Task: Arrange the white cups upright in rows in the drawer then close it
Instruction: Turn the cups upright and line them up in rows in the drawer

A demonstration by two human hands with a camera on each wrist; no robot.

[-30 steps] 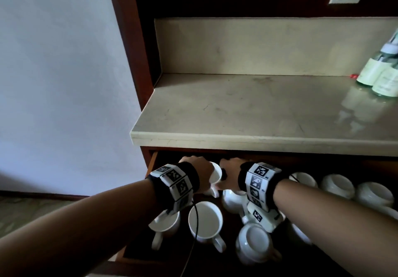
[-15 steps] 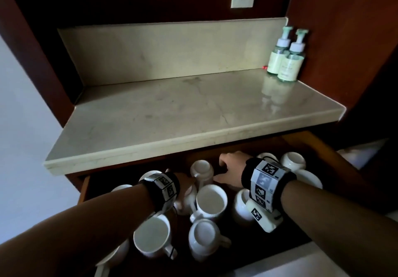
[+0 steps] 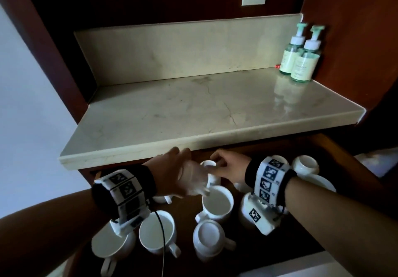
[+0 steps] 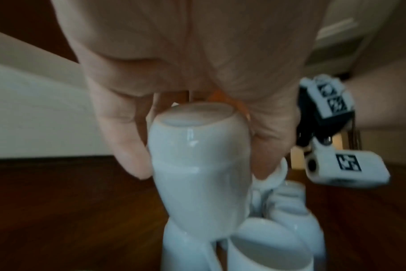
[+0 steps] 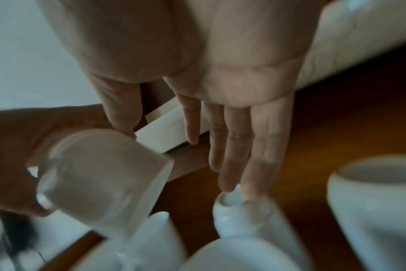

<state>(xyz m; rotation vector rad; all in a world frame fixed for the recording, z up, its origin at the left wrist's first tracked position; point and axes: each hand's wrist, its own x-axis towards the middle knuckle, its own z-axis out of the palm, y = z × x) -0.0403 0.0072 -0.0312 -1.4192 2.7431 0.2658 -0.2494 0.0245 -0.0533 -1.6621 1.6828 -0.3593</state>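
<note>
Several white cups stand and lie in the open dark wooden drawer (image 3: pixel 349 169). My left hand (image 3: pixel 183 177) grips one white cup (image 4: pixel 197 183) by its body, thumb on one side and fingers on the other. That cup (image 5: pixel 100 183) is raised and tilted over the others, its base toward my palm, and blurred in the head view. My right hand (image 3: pixel 224 166) reaches beside it with straight fingers (image 5: pixel 234 146), their tips touching a cup handle (image 5: pixel 230 199) at the drawer's back. An upright cup (image 3: pixel 217 203) and an upside-down cup (image 3: pixel 207 239) sit below.
The marble counter edge (image 3: pixel 172 147) overhangs the back of the drawer just above both hands. Two pump bottles (image 3: pixel 301 61) stand at the counter's back right. More cups (image 3: pixel 305 164) sit at the drawer's back right. A black cable (image 3: pixel 161 233) hangs from my left wristband over a cup.
My left hand has come up from among the cups with one cup in its grip. My right hand has shifted slightly left to a cup at the back. The head view has moved.
</note>
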